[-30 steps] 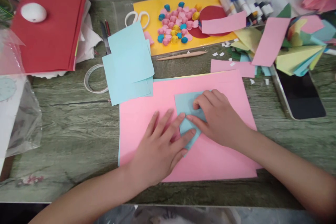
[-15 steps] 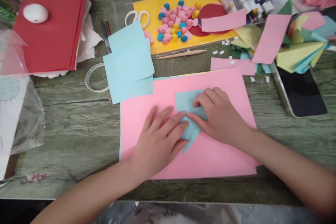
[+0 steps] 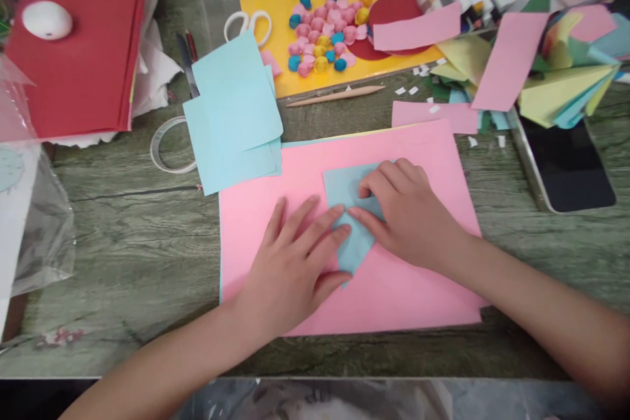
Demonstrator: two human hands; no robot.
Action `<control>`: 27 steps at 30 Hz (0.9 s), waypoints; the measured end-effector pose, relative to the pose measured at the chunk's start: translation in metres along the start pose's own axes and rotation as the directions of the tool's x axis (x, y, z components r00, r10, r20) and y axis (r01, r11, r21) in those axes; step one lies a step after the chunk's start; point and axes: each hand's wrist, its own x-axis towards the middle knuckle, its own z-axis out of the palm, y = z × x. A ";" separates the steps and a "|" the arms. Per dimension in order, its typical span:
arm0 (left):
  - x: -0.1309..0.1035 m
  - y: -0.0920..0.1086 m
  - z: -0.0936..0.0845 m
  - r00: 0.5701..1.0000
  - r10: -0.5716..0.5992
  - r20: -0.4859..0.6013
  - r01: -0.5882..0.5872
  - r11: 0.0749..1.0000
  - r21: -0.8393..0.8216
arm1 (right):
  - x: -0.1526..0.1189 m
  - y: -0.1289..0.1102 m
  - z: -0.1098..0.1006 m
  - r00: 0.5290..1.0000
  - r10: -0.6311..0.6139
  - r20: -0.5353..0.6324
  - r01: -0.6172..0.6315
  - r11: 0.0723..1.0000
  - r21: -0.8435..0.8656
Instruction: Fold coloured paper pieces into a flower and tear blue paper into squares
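Observation:
A folded piece of light blue paper [image 3: 355, 252] lies on a stack of sheets topped by a pink sheet [image 3: 413, 298]. My left hand [image 3: 285, 262] rests flat with its fingers spread, the fingertips touching the blue paper's left side. From the right, my right hand [image 3: 408, 213] is curled over the same paper, its thumb stretched toward the left fingertips and its other fingers bent in on it. The right part of the paper is hidden under that hand. Light blue squares [image 3: 236, 118] overlap the pink sheet's upper left corner.
Behind are a tape roll [image 3: 156, 147], white-handled scissors [image 3: 260, 23], a pointed wooden stick [image 3: 339, 96] and small coloured paper pieces [image 3: 322, 33] on a yellow sheet [image 3: 266, 3]. At right lie a phone [image 3: 566, 167] and pink strips [image 3: 509, 62]. Red folders [image 3: 93, 65] are at left.
The camera view has shifted slightly. My left fingers have spread a little, with the thumb lower on the blue paper; my right hand keeps nearly the same pose.

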 end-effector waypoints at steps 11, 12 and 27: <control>0.000 0.000 -0.002 0.999 -0.017 0.036 0.018 0.999 -0.030 | 0.000 0.000 -0.001 1.000 -0.004 0.002 0.004 1.000 -0.007; 0.000 0.000 -0.002 0.999 -0.017 0.037 0.018 0.999 -0.032 | 0.000 0.000 -0.001 1.000 -0.006 0.004 0.006 1.000 -0.007; -0.001 0.001 -0.003 0.998 -0.005 0.067 0.006 1.000 -0.017 | -0.001 -0.001 -0.002 1.000 -0.006 0.014 0.007 0.999 -0.035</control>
